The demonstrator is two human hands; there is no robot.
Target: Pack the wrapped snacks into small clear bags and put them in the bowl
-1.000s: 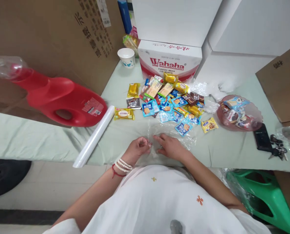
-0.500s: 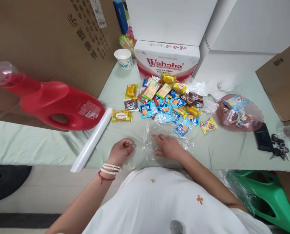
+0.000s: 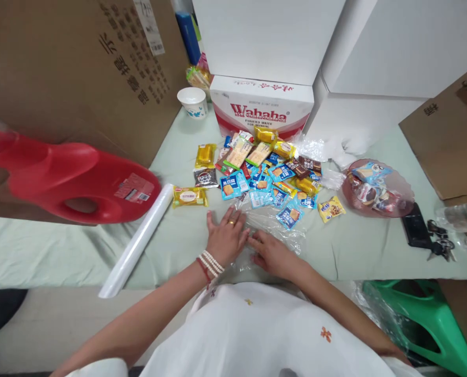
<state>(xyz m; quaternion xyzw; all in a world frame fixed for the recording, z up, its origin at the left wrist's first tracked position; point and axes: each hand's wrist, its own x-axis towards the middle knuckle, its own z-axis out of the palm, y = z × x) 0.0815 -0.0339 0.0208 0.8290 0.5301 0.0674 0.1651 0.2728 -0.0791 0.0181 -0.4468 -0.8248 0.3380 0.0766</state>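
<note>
My left hand [image 3: 226, 236] lies flat with fingers spread on a clear plastic bag [image 3: 274, 229] spread on the pale green cloth. My right hand [image 3: 271, 252] rests open on the same bag, just to the right, fingers stretched toward the left hand. Just beyond the bag lies a pile of small snack packets [image 3: 265, 170] in blue, yellow and brown wrappers. One yellow packet [image 3: 189, 197] lies apart to the left. A roll of clear film [image 3: 138, 241] lies diagonally at the left of my hands.
A red jug [image 3: 72, 178] lies on its side at left before a big cardboard box [image 3: 79, 63]. A Wahaha carton [image 3: 261, 106] and paper cup [image 3: 193, 102] stand at the back. A pink dish [image 3: 390, 201] with snacks, a phone [image 3: 414, 231] and keys [image 3: 440, 244] are at right.
My left hand has opened from a loose fist and moved forward onto the plastic bag, now lying flat. My right hand stays on the bag. The camera has tilted slightly.
</note>
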